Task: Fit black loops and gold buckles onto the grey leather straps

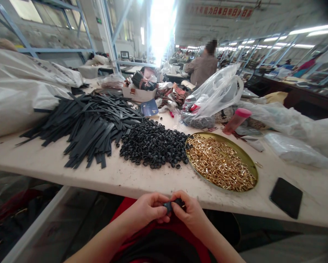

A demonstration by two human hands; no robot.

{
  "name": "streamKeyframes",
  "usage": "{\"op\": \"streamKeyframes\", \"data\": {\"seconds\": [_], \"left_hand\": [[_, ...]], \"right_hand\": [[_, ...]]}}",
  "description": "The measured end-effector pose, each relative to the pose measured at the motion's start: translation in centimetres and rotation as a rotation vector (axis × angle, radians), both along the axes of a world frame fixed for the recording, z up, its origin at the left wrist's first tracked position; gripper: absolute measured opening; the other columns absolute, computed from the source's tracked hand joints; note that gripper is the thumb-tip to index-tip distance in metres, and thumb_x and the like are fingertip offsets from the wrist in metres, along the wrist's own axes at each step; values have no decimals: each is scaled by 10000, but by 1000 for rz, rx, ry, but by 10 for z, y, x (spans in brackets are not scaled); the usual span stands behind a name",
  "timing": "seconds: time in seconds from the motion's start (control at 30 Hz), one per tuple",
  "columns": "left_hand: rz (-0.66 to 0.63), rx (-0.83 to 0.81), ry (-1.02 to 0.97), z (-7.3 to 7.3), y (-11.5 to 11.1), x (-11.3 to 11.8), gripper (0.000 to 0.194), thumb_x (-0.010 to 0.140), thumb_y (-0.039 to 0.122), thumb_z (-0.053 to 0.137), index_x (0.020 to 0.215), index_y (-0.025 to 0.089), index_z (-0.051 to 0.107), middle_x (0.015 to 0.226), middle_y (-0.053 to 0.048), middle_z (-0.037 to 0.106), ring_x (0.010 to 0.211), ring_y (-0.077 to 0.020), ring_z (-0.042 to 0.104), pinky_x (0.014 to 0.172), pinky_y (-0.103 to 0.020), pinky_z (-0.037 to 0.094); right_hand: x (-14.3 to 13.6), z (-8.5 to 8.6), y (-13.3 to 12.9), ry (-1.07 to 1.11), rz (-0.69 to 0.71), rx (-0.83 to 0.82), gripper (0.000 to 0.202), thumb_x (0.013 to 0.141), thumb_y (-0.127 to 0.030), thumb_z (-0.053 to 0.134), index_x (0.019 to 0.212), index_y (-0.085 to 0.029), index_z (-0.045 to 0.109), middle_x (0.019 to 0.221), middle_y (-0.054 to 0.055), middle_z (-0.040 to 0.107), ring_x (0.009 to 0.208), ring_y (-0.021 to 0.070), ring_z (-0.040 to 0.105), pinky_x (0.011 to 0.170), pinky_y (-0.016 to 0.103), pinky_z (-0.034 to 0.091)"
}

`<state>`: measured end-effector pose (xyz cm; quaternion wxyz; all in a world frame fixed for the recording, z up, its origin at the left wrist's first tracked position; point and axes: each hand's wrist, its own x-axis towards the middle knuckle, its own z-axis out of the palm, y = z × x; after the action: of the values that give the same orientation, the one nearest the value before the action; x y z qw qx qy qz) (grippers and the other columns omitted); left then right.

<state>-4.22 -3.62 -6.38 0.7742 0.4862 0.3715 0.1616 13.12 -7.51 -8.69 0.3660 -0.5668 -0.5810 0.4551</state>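
Just off the table's front edge, my left hand [154,209] and my right hand [190,211] meet, both closed. A short dark strap [168,207] is pinched between their fingertips; most of its length is hidden by the fingers. A small glint shows by my right fingers, too small to name. Ahead on the table lies a heap of small black loops [154,144]. To its right stands a round gold-coloured tray [247,160] filled with small gold metal pieces [221,164]. Left of the loops spreads a pile of long dark straps [89,135].
A black phone [286,197] lies at the right front edge. Behind the tray are a pink-capped container [236,120] and a clear plastic bag [214,93]. White sacks [18,95] bulge at the left. A person [203,65] is farther back.
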Motion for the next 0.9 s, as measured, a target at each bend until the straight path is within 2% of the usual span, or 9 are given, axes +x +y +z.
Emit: {"op": "streamKeyframes", "data": {"seconds": [0.13,0.27,0.33,0.47,0.57,0.67,0.8,0.9], "left_hand": [[22,13,46,-4,-4,4,282,661,209,593,917,92,594,743,-40,628,633,-119,561,618,-235,420],[12,-8,66,-5,-4,5,322,645,217,613,946,107,584,766,-36,635,653,-130,577,622,-237,427],[-24,11,104,-4,-1,2,313,670,253,597,949,113,577,739,-30,636,636,-126,580,599,-224,420],[-196,91,305,-3,7,1,261,766,361,449,753,123,555,604,-9,597,467,-98,517,460,-194,367],[-238,206,364,-4,13,6,265,779,331,391,659,138,526,552,12,557,434,-86,485,444,-186,352],[-257,244,353,-4,21,11,233,772,295,382,656,148,520,563,17,555,450,-92,501,459,-188,367],[-310,335,418,-2,36,12,277,784,306,366,601,164,516,519,24,537,440,-101,496,460,-194,367],[-365,436,488,-4,48,16,319,790,301,354,553,172,524,474,22,521,435,-108,493,453,-195,355]], "right_hand": [[3,6,-5,-116,106,102,84,747,-201,507,771,-208,587,674,-21,572,605,122,473,560,233,331],[4,4,-10,-36,118,9,82,779,-224,488,775,-201,567,652,-24,540,585,116,458,548,228,343],[3,-1,-11,17,84,-11,98,801,-261,479,803,-198,554,650,-26,522,572,110,452,547,226,349],[-1,-12,-7,8,19,40,143,831,-309,447,822,-199,537,675,-13,531,605,124,481,566,232,367],[0,-18,-1,-80,26,91,143,833,-301,441,808,-201,538,708,2,560,658,141,507,608,244,382],[2,-22,4,-97,2,100,148,834,-308,436,821,-202,538,729,10,573,680,150,523,627,251,395],[-4,-31,11,-24,-102,58,197,829,-368,436,824,-202,544,718,15,584,644,150,539,588,244,425],[-7,-45,17,42,-231,79,234,801,-420,465,824,-207,560,714,22,616,640,164,573,583,246,458]]}}
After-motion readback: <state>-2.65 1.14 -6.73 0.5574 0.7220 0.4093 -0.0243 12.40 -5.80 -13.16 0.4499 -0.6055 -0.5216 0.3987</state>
